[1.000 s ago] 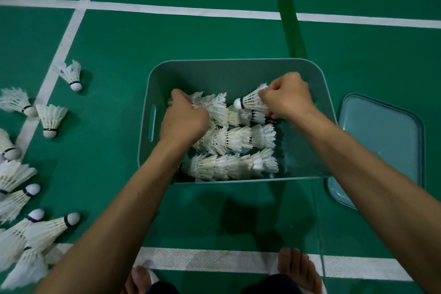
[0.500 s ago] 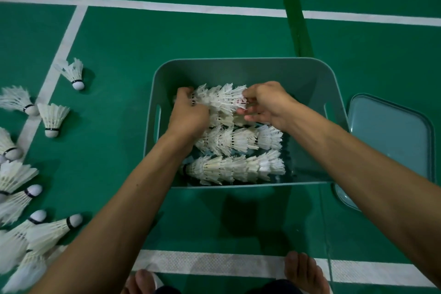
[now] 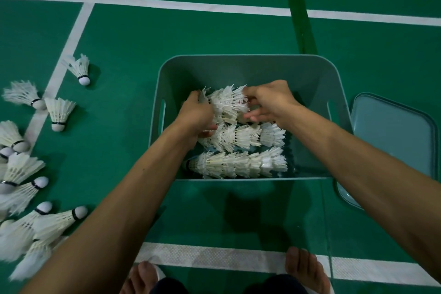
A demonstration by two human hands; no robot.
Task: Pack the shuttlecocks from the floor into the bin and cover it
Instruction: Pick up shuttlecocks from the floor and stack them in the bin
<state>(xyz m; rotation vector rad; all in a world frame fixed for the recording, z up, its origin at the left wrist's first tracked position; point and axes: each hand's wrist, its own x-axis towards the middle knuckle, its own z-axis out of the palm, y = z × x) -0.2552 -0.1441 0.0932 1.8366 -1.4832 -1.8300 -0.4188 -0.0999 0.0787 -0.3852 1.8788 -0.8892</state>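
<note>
Fingers (image 3: pixel 193 97) of left hand (image 3: pixel 198 114) and right hand (image 3: pixel 269 102) are gripping a feathery nested shuttlecock row (image 3: pixel 226 105) inside the rounded plastic bin (image 3: pixel 238 69).

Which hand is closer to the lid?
The right hand. It is in the bin on the side toward the lid; the left hand is at the bin's other side.
</note>
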